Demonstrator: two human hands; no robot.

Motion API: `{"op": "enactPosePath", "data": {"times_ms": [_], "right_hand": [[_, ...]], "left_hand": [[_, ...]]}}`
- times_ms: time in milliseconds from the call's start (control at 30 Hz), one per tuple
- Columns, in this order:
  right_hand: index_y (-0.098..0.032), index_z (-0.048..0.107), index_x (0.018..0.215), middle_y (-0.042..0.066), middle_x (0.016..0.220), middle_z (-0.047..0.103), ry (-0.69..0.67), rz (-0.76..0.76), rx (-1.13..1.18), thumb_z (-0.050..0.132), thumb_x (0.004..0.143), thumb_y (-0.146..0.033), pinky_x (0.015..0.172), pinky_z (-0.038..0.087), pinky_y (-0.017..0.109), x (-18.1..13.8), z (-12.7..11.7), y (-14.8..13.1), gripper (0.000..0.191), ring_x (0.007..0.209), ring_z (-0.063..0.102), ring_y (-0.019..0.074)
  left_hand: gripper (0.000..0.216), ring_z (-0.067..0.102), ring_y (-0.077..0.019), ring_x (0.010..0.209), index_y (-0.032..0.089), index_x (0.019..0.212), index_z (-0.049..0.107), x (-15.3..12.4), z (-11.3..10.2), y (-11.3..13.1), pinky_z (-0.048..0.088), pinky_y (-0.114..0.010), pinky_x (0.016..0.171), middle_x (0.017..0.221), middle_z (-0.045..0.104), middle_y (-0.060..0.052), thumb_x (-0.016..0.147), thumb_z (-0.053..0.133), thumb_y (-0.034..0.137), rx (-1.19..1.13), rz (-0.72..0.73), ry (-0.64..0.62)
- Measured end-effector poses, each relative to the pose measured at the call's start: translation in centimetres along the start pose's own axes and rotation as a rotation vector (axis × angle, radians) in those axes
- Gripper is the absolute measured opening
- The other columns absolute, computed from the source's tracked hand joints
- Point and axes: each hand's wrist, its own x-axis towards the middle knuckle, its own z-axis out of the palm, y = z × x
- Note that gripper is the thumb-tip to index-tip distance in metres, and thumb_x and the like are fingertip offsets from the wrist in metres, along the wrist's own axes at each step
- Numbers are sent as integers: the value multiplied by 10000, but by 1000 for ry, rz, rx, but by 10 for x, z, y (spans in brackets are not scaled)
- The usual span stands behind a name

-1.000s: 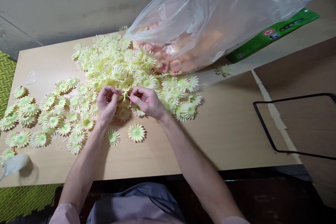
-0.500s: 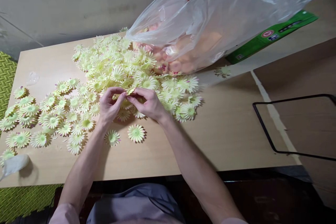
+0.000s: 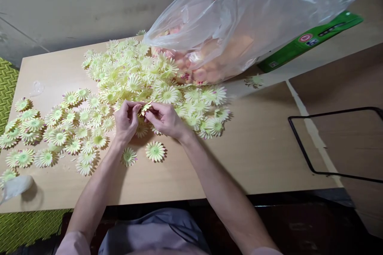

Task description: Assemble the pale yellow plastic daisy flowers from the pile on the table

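Observation:
Between my fingertips is a small pale yellow-green artificial flower (image 3: 145, 108), its petals tilted. My left hand (image 3: 126, 118) pinches it from the left with curled fingers. From the right, my right hand (image 3: 165, 118) grips its other side between thumb and fingers. Behind and around both hands spreads a heap of artificial flowers (image 3: 134, 83), pale yellow with some pink petal tips. Two loose flowers lie just below my hands: one flower head (image 3: 155, 151) face up, the other flower head (image 3: 129, 157) beside my left wrist.
A clear plastic bag (image 3: 215, 48) of pink and peach flower pieces stands behind the heap, near a green packet (image 3: 311, 40). More flowers (image 3: 30, 125) lie at the left. A whitish object (image 3: 18, 186) sits at the table's front left; a black wire frame (image 3: 299, 143) is at right.
The flower between my fingers has turned so that more of its petals show. My hands have shifted only slightly, with the left fingers curled in more.

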Motion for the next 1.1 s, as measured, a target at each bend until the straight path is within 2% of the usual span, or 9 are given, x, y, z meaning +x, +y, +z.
{"op": "enactPosePath", "data": {"times_ms": [267, 467, 933, 1033, 1100], "right_hand": [[-192, 444, 660, -26, 589, 461, 67, -69, -80, 523, 891, -221, 516, 314, 254, 1, 8, 0, 246, 512, 382, 95], [-205, 373, 632, -51, 552, 377, 116, -106, -120, 520, 879, -198, 508, 291, 248, 1, 12, 0, 287, 494, 349, 85], [-210, 388, 651, -36, 578, 440, 167, -205, -199, 506, 865, -176, 520, 334, 237, 6, 19, 1, 246, 512, 402, 93], [-211, 387, 653, -37, 573, 445, 181, -210, -212, 506, 863, -177, 510, 332, 236, 6, 21, 1, 243, 503, 394, 91], [-211, 389, 654, -38, 567, 444, 195, -209, -219, 504, 866, -182, 502, 329, 237, 5, 20, 1, 243, 497, 388, 91]], "left_hand": [[146, 663, -112, 711, 178, 878, 574, -4, 3, 1, 495, -238, 589, 954, 742, -75, 955, 520, 291, 109, 21, 100], [174, 657, -128, 717, 187, 876, 591, -5, 4, 3, 500, -268, 638, 871, 729, -65, 955, 517, 324, 148, -42, 142], [191, 577, -113, 640, 190, 793, 542, -7, 8, 2, 434, -241, 589, 735, 640, -10, 934, 533, 317, 157, -198, 232], [193, 565, -109, 619, 189, 794, 539, -7, 7, 2, 434, -242, 580, 721, 632, -8, 936, 534, 320, 154, -190, 241], [179, 585, -114, 632, 190, 818, 550, -6, 6, 0, 448, -247, 582, 747, 657, -21, 936, 539, 324, 140, -129, 220]]}}
